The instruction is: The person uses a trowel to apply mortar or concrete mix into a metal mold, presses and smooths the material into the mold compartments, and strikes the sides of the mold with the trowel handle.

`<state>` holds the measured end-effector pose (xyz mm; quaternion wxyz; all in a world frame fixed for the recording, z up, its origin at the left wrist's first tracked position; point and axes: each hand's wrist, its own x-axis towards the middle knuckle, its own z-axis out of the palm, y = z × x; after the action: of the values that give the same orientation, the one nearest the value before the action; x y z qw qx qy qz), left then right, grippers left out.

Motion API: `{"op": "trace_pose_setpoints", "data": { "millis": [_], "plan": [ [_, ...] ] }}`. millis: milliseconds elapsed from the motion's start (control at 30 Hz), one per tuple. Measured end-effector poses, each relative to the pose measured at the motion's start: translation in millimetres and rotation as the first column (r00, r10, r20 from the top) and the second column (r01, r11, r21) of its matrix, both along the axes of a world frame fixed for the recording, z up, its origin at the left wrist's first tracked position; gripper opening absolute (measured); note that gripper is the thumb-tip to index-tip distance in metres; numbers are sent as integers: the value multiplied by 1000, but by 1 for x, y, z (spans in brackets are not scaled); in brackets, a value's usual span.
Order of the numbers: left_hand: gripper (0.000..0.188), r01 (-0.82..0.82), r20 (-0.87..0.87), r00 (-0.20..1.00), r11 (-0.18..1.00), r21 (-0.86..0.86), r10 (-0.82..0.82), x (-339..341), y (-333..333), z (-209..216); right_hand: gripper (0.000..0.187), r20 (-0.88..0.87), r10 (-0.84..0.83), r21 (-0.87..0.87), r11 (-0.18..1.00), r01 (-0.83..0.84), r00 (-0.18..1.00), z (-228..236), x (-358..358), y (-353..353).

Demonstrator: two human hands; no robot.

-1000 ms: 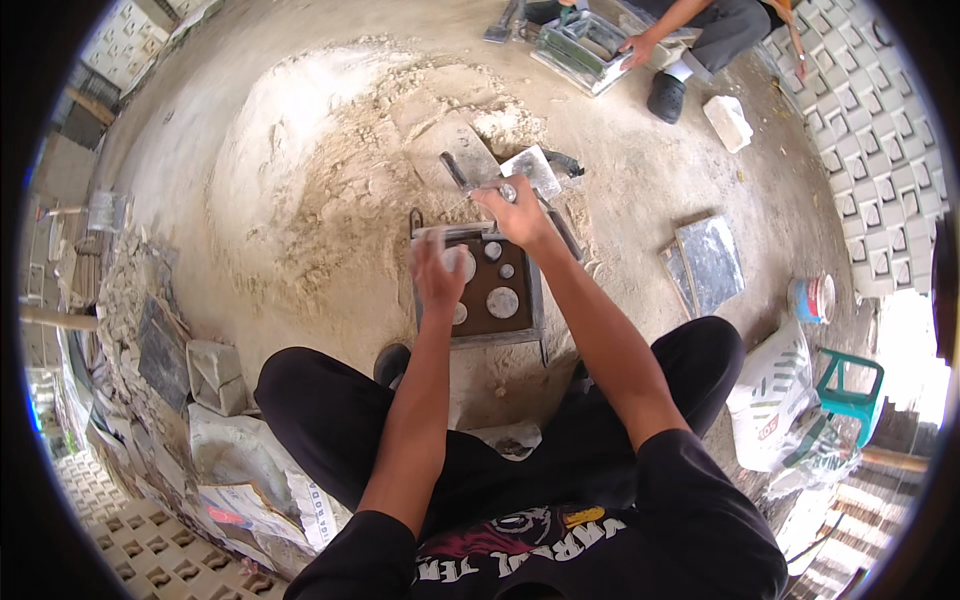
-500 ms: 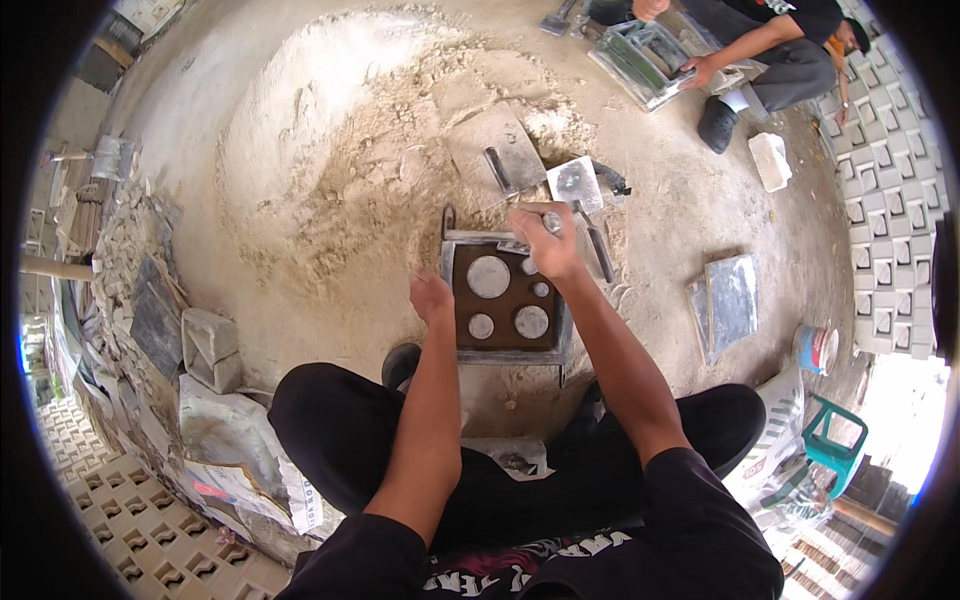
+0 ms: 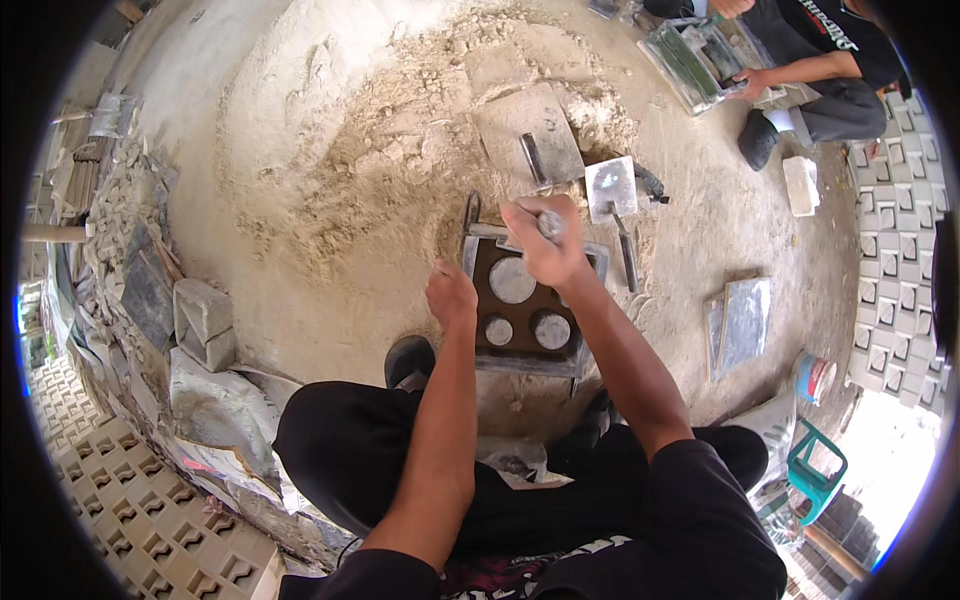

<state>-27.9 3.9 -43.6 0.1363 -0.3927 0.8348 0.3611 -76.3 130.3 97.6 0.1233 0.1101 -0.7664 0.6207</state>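
A square metal mould (image 3: 525,364) lies on the ground before my knees, filled with a dark, flat layer. Several pale round discs (image 3: 513,281) of different sizes sit in that layer. My right hand (image 3: 548,245) is closed round the handle of a trowel (image 3: 550,225), over the mould's far right part; the hand hides the blade. Curled beside the mould's left edge is my left hand (image 3: 452,293), its fingers closed. Whether anything is in them cannot be seen.
Beyond the mould lie a float board with a handle (image 3: 533,140), a square-bladed trowel (image 3: 612,187) and a heap of pale powder (image 3: 400,130). A co-worker (image 3: 815,70) handles another mould (image 3: 690,70) at the far right. Flat plates (image 3: 742,315) and a green stool (image 3: 815,475) stand right.
The view has shifted, so the mould sits further right and lower. My right hand has moved left across the mould, covering the trowel's blade. My left hand has come closer to the mould's edge.
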Motion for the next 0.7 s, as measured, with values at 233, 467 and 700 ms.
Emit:
{"op": "trace_pose_setpoints", "data": {
  "millis": [233, 467, 700],
  "plan": [
    [59, 38, 12, 999, 998, 41, -38, -3, 1, -4, 36, 65, 19, -248, 969, -2, 998, -16, -12, -15],
    [63, 53, -15, 999, 998, 35, -52, -4, -2, -2, 33, 233, 112, -254, 966, -51, 966, -6, -9, -25],
    [62, 52, 4, 999, 998, 31, -52, -3, 1, 7, 22, -133, 278, 101, 959, -266, 951, -23, 7, -11]
  ]
}}
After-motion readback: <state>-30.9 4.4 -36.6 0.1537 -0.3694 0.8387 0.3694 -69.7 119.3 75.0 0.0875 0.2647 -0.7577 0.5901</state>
